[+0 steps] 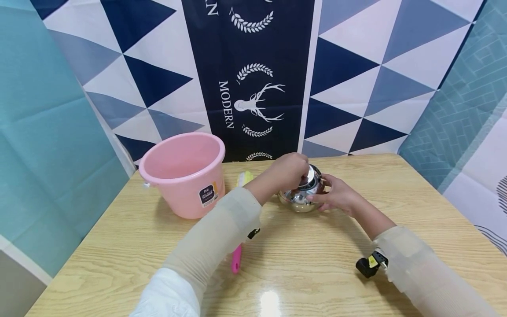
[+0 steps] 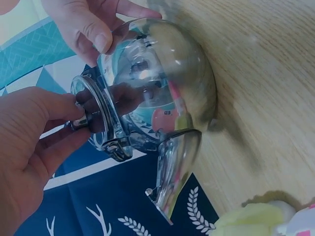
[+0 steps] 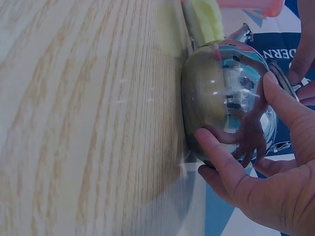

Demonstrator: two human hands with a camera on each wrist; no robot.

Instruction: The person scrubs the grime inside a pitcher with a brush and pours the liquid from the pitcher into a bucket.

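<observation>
A shiny metal kettle (image 1: 299, 204) with a short spout (image 2: 176, 164) stands on the table near its back edge. My left hand (image 1: 288, 171) pinches the small knob (image 2: 80, 122) of its lid (image 2: 102, 115). The lid is at the kettle's mouth; I cannot tell whether it is fully seated. From the right side, my right hand (image 1: 341, 197) holds the kettle's round body, its thumb and fingers spread around the curve in the right wrist view. A brush with a pink handle (image 1: 236, 259) and a pale yellow head (image 1: 244, 178) lies left of the kettle, partly hidden by my left forearm.
A pink bucket (image 1: 183, 193) stands at the back left of the wooden table (image 1: 309, 268). Behind the table hangs a patterned cloth (image 1: 253, 53) with triangles and a deer head. A black strap piece (image 1: 367, 267) hangs from my right wrist.
</observation>
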